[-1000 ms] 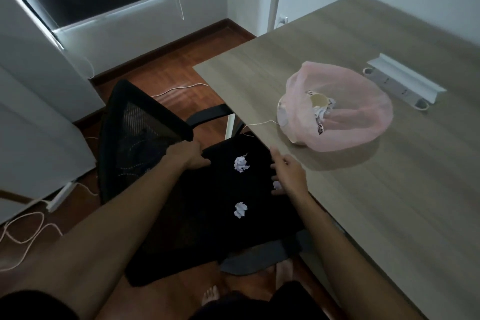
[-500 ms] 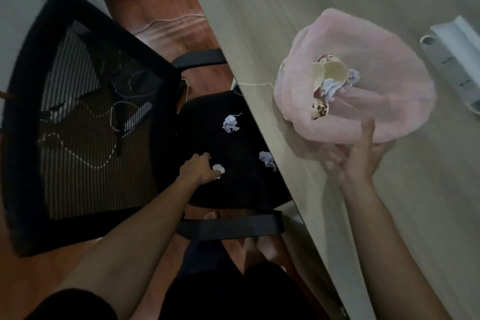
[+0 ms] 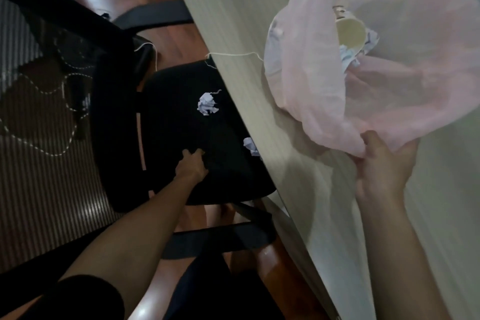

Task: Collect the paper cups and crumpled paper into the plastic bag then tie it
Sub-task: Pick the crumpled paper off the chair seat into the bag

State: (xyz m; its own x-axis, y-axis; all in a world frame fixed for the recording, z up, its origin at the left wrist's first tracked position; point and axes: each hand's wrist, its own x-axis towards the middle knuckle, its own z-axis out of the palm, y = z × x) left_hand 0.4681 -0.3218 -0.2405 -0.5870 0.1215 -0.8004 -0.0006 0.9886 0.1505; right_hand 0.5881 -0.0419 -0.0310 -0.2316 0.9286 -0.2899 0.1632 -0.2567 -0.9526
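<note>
On the black chair seat [image 3: 181, 138], the left hand [image 3: 192, 163] has now closed around one white crumpled paper ball, leaving two [image 3: 207, 104] there. Right hand [image 3: 381, 163] now grips the pink plastic bag's [image 3: 389, 86] near rim on the tabletop [image 3: 233, 21], so drop-off's probably next.

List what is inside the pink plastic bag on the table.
Through the opening of the pink plastic bag, one paper cup shows, with crumpled paper beside it. The cloudy film hides anything deeper. The right hand grips its near edge.
</note>
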